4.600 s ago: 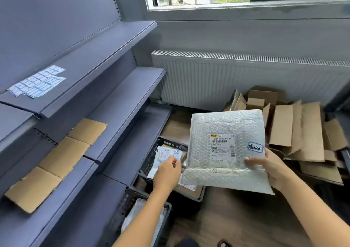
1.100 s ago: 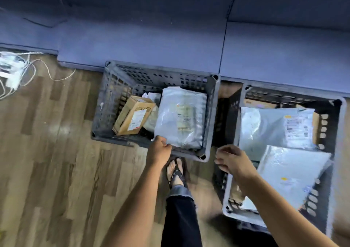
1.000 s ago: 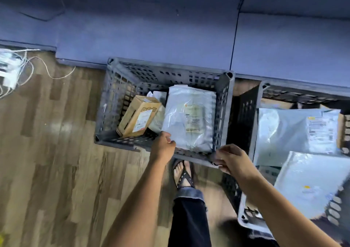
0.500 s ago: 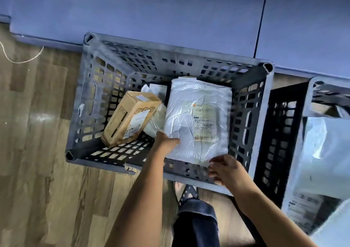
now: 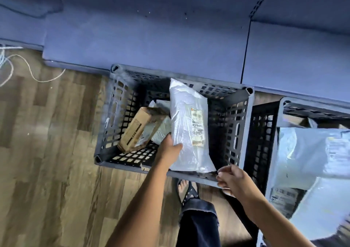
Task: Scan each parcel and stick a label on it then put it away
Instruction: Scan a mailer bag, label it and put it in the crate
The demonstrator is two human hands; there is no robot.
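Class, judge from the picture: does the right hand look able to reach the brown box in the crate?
Probably not directly. The bag, gripped by the left hand, stands tilted between the right hand and the box; it would have to go over or round the bag.

Parcel storeroom: blue metal shelving, 2 plastic crates holding labelled parcels

Centre frame, the left hand grips a white poly-bag parcel (label up), tilted in the grey crate beside a cardboard box; the right hand, loosely curled, is at its near rim.
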